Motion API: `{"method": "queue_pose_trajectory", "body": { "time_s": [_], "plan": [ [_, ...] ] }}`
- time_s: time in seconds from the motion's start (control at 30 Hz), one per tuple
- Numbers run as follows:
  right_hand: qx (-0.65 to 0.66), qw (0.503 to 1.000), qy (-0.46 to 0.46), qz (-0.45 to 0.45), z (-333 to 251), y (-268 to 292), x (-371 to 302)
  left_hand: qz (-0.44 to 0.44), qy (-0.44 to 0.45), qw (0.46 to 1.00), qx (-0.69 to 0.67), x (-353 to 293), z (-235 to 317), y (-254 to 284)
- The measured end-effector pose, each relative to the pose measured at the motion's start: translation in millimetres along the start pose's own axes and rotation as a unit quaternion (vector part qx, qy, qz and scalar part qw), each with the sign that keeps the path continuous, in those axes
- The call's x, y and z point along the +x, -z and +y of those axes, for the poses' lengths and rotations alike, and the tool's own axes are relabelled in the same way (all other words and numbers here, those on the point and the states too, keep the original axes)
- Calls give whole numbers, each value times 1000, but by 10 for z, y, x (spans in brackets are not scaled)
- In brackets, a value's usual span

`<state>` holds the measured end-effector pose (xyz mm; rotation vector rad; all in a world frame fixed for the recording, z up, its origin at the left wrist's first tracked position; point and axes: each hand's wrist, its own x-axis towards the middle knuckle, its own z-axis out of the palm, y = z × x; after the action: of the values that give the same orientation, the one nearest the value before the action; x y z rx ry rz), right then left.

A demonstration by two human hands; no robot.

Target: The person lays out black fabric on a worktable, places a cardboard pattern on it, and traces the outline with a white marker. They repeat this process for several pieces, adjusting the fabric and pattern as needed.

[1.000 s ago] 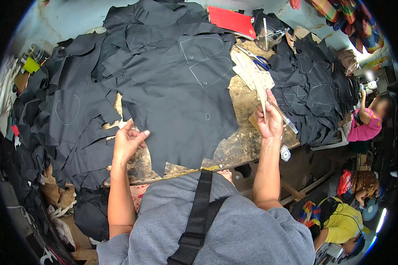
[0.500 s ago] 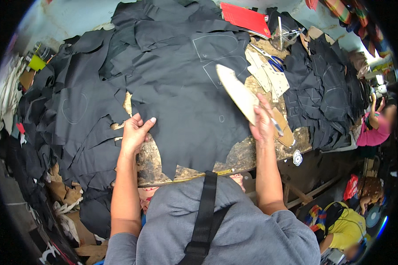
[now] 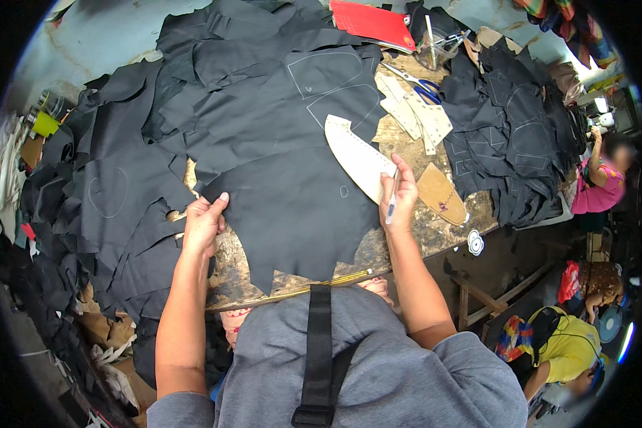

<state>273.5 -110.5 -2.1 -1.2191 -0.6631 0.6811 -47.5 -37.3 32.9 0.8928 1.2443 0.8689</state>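
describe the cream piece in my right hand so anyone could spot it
Find the black sheet on the wooden table. Over its right side, the right hand holds the cream piece. Long, curved and in hand, it differs from the cream cards lying by the scissors.

Template (image 3: 355, 158) over sheet (image 3: 285, 207), scissors (image 3: 426, 88) to R, bklet (image 3: 373, 26) behind

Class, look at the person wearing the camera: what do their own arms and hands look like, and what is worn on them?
Short grey sleeves cover the upper arms, leaving the forearms bare. The left hand and right hand are ungloved. No watch or bracelet shows.
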Motion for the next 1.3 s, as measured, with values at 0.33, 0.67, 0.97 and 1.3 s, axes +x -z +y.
{"method": "queue_pose_trajectory", "body": {
  "time_s": [0.33,0.67,0.97,1.3],
  "plan": [
    [122,992,-15,11,-175,-40,205,4,-79,996,51,-54,-83,0],
    [-63,959,244,-130,-367,-512,134,260,-257,928,73,-263,-149,-262],
    [-329,827,304,-339,-136,-733,-140,-71,-287,779,554,-571,-182,-1089],
    [-307,833,217,-406,-151,-635,-25,-57,-248,731,634,-465,-258,-1034]
  ]
}}
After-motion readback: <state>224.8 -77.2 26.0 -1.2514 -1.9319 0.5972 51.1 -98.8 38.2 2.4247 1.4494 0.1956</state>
